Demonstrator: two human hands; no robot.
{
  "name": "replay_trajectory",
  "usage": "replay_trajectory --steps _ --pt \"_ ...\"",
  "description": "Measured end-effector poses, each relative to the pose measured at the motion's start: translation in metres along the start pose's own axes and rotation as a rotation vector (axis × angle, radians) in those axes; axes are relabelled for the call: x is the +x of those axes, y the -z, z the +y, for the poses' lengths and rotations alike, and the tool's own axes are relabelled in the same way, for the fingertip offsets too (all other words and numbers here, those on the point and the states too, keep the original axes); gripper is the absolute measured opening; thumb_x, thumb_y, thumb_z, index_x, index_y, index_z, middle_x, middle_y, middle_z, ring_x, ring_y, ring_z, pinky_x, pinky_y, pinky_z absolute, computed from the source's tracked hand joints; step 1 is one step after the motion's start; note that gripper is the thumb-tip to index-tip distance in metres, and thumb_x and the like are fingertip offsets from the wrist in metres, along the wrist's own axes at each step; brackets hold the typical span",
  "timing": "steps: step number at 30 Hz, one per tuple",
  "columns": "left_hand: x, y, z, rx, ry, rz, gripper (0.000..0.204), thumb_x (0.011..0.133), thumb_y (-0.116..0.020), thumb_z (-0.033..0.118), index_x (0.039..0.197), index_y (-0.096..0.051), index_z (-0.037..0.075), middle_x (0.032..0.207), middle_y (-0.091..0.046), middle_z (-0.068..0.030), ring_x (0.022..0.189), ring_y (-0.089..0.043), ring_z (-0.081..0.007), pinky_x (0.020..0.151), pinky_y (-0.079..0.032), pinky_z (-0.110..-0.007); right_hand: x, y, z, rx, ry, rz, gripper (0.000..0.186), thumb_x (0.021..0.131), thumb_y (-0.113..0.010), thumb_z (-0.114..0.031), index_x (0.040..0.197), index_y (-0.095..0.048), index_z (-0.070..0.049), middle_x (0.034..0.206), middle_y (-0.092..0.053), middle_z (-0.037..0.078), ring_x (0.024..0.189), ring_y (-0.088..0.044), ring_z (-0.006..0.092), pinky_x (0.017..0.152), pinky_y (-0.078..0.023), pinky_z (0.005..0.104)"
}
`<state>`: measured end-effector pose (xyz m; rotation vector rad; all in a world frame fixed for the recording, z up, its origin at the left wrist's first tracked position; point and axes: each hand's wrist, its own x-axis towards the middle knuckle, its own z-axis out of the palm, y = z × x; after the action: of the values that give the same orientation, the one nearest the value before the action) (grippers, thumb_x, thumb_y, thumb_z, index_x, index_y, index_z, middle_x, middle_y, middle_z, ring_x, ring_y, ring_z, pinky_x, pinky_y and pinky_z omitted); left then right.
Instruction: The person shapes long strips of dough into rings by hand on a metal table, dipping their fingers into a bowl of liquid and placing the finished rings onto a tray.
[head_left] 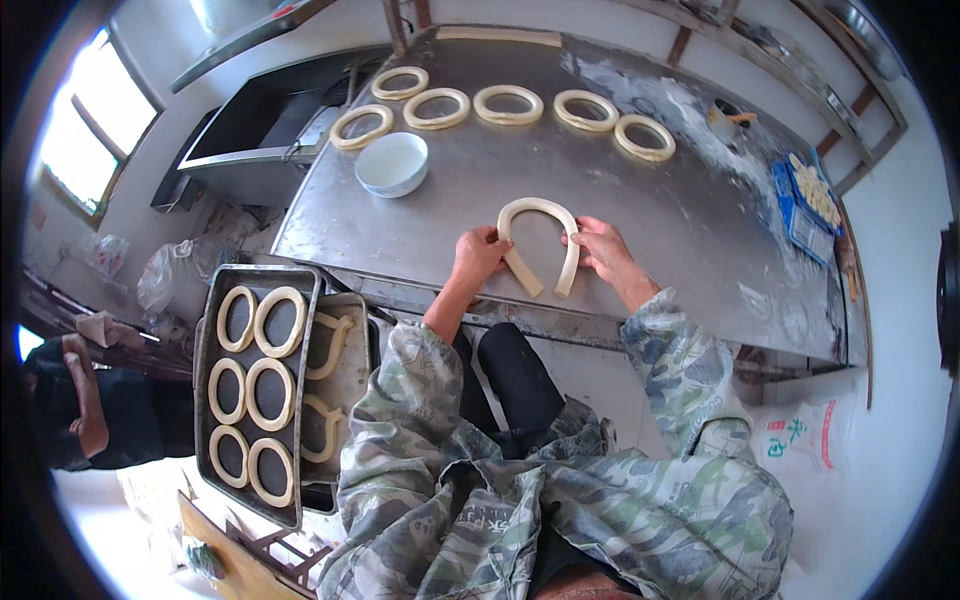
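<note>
A strip of pale dough (540, 205) is bent into an upside-down U at the near edge of the metal table, its two loose ends toward me and apart. My left hand (480, 252) pinches its left leg between thumb and fingers. On the other side, my right hand (602, 246) grips the right leg the same way. Farther back lie several closed dough rings, among them one ring (508, 90) at the middle and another (645, 154) at the right end of the row. A white bowl (392, 165) stands left of my hands.
To the left, a dark baking tray (246, 318) holds several dough rings, overlapping another tray (352, 380) with shaped dough. A blue scale (805, 225) bearing dough pieces and a cup (722, 118) stand at the right. Another person's arm (86, 395) shows at far left.
</note>
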<state>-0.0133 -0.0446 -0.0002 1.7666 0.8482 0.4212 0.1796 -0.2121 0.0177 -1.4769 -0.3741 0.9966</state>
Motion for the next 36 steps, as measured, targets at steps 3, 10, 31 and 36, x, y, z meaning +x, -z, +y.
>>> replay_trajectory --steps 3,10,31,36 --pt "-0.026 -0.005 0.019 0.539 -0.341 0.113 0.045 0.08 -0.072 0.013 0.124 -0.066 0.006 0.113 -0.068 -0.0151 0.106 -0.065 -0.0331 0.091 -0.055 -0.038 -0.024 0.031 0.014 -0.708 0.483 0.135 0.042 0.088 -0.061 -0.004 0.13 -0.06 -0.003 0.125 -0.066 0.016 0.111 -0.065 0.0351 0.093 -0.054 0.0478" --pt "-0.055 -0.01 0.014 0.811 -1.055 -0.128 0.026 0.08 -0.069 0.016 0.105 -0.074 0.013 0.111 -0.065 -0.0069 0.118 -0.058 -0.0278 0.096 -0.049 -0.044 -0.08 0.033 0.012 -1.436 1.058 -0.194 0.035 0.086 -0.066 -0.011 0.12 -0.069 -0.009 0.135 -0.061 0.012 0.133 -0.051 0.0321 0.103 -0.046 0.0464" --pt "-0.075 -0.056 -0.001 0.872 -0.918 0.192 0.02 0.079 -0.067 0.014 0.098 -0.066 0.007 0.094 -0.056 -0.0078 0.098 -0.057 -0.0281 0.09 -0.045 -0.046 -0.046 0.019 0.045 -1.271 1.104 -0.284 0.029 0.085 -0.069 -0.012 0.112 -0.068 -0.001 0.127 -0.066 0.013 0.128 -0.056 0.028 0.112 -0.038 0.0482" --pt "-0.075 -0.061 -0.005 0.749 -0.91 0.147 0.018 0.081 -0.065 0.011 0.098 -0.065 0.005 0.097 -0.056 -0.0087 0.099 -0.056 -0.0294 0.089 -0.047 -0.044 -0.047 0.013 0.05 -1.208 1.068 -0.291 0.029 0.086 -0.068 -0.011 0.112 -0.067 0.001 0.128 -0.065 0.014 0.123 -0.058 0.0294 0.11 -0.039 0.0467"
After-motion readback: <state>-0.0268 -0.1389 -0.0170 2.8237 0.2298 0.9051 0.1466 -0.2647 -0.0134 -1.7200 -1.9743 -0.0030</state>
